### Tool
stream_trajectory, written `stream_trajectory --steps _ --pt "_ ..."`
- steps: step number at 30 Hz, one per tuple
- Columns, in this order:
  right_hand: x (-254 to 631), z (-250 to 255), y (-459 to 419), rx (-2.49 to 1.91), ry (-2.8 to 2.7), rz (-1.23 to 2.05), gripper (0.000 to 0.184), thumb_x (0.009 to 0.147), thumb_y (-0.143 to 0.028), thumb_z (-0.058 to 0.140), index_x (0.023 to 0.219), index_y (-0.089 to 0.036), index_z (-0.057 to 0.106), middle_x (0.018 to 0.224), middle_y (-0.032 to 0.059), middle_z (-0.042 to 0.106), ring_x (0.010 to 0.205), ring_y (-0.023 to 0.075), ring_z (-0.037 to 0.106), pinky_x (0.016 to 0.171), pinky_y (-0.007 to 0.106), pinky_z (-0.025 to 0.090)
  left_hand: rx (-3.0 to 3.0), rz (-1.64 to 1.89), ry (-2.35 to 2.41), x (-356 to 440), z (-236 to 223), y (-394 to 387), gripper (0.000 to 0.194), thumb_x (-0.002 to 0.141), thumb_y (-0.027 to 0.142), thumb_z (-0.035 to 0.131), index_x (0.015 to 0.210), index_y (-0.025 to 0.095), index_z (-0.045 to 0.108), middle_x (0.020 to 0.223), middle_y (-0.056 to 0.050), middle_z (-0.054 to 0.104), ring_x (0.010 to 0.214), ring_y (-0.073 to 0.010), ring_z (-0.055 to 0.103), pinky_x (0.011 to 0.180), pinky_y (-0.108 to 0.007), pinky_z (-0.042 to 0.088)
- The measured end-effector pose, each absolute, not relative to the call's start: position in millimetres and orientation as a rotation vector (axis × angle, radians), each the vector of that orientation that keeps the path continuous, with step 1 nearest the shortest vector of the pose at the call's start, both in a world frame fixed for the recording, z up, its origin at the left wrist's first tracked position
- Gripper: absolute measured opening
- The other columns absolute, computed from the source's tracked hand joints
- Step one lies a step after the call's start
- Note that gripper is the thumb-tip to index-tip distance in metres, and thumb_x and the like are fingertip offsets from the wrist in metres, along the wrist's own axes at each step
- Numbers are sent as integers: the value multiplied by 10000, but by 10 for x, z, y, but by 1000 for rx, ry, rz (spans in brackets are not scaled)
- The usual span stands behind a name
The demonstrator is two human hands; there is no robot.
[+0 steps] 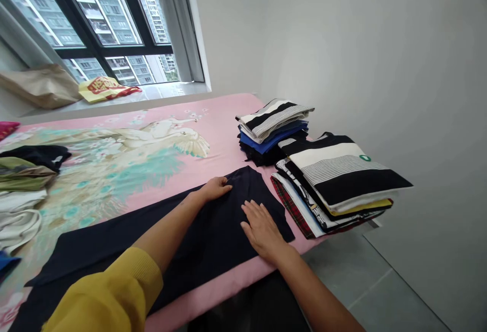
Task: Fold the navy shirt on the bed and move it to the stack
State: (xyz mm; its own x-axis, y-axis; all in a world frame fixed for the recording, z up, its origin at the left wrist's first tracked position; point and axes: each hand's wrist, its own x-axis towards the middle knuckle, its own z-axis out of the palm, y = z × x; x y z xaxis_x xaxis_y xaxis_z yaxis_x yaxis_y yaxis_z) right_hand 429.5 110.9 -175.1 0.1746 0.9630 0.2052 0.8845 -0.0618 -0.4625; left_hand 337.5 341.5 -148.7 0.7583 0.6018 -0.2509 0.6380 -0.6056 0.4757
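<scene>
A pair of dark navy trousers (207,246) lies stretched lengthwise along the near side of the bed, its legs toward the lower left. My left hand (216,189) rests on the far edge of the trousers, thumb apart from the fingers; its fingertips are partly hidden. Nearer the right end of the cloth, my right hand (262,228) lies flat, palm down, fingers outstretched. Just right of the trousers is a folded clothes stack (342,170) topped with a black-and-white striped garment. Behind it stands a smaller folded stack (274,129), with blue and black pieces under a striped top.
The bed has a pink sheet (228,111) with a bird print. Loose clothes (25,175) lie along its left side. A brown paper bag (43,86) and a yellow plastic bag (104,88) sit on the windowsill. The larger stack sits at the bed's right edge, above tiled floor.
</scene>
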Motion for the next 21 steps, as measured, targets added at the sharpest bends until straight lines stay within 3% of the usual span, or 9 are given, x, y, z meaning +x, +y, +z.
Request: stream_trajectory --steps 3,6,9,14,18,21 --pt "4287 -1978 1227 -2115 -1760 236 556 925 -425 329 1410 -153 343 1484 80 263 1387 222 182 1138 460 118 2474 12 979 3317 -1528 3372 316 787 486 476 821 191 584 820 -56 632 818 -211 586 717 -299 407" --pt "4294 -2101 1221 -2139 -1785 186 577 932 -443 298 1436 -163 289 1507 64 188 1399 208 131 1142 453 73 2460 -30 990 3237 -1541 3383 422 716 596 532 772 182 597 718 -45 614 719 -208 581 652 -294 407" --pt "4278 -2110 1192 -2148 -1804 155 568 938 -446 282 1443 -187 274 1510 59 178 1402 205 119 1138 455 72 2436 -47 890 3164 -1525 3373 394 702 567 569 760 179 605 658 -10 601 641 -173 566 605 -268 414" --pt "4230 -2099 1199 -2200 -1813 104 559 937 -435 291 1443 -198 273 1509 57 194 1398 210 133 1131 465 88 2496 149 817 3123 -1545 3254 347 876 452 381 1031 209 574 926 -51 656 851 -198 600 777 -311 430" --pt "4203 -2176 1197 -2222 -1844 48 553 933 -433 295 1433 -196 298 1497 54 234 1389 213 171 1125 462 114 2541 160 936 3060 -1590 3251 421 768 498 582 1055 190 584 849 -105 662 848 -279 616 778 -374 418" --pt "4195 -2309 1164 -2230 -1862 -36 555 927 -434 284 1418 -180 332 1482 74 273 1372 233 217 1111 477 136 2528 233 1090 2899 -1543 3232 374 807 370 581 1111 152 566 912 -130 662 893 -245 619 792 -333 398"
